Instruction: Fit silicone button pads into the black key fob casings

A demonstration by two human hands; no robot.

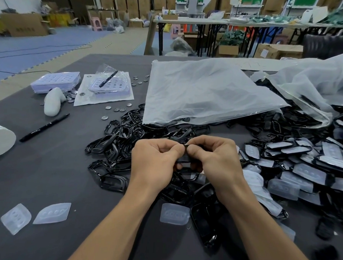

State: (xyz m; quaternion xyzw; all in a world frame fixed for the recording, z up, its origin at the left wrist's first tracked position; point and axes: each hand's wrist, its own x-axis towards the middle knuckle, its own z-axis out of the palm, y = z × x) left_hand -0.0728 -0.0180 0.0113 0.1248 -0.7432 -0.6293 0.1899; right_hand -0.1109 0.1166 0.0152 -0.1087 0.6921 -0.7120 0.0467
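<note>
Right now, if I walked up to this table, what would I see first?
Probably the hands in the middle: the left hand and right hand pinch a black casing between them. A heap of black casings sprawls around them, reaching under a cloudy plastic bag behind. Two clear silicone pads lie alone at the near left.

Your left hand (155,160) and right hand (216,160) are both bare, uncovered from fingertips to wrists, and your left forearm (112,226) and right forearm (260,234) are just as bare, right down to the lower edge of view.
</note>
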